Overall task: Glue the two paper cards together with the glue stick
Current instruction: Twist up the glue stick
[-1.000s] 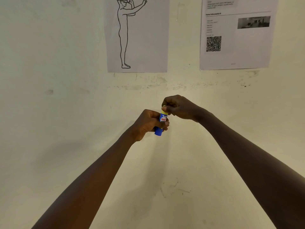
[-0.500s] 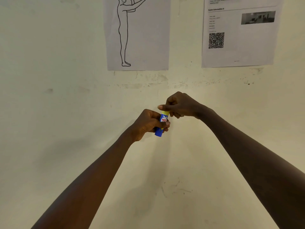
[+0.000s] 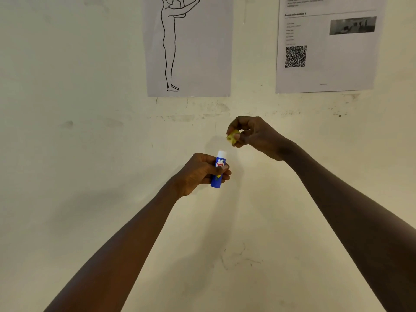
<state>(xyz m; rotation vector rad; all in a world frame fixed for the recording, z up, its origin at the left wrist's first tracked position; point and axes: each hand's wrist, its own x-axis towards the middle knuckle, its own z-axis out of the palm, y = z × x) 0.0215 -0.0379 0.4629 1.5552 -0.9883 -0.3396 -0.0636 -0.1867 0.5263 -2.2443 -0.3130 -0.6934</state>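
My left hand [image 3: 198,173] grips a small blue glue stick [image 3: 218,170] upright in front of the wall, its white top bare. Up and to the right of it, my right hand [image 3: 254,136] pinches the yellow cap [image 3: 233,137] between fingers and thumb, a short gap away from the stick. No paper cards are in view.
A cream wall [image 3: 90,143] fills the view. Two sheets are taped on it above my hands: a line drawing of a standing figure [image 3: 189,46] and a printed page with a QR code [image 3: 326,46].
The yellow cap was on the glue stick under my right fingers. Now it is off, and my right hand has lifted it up and to the right.
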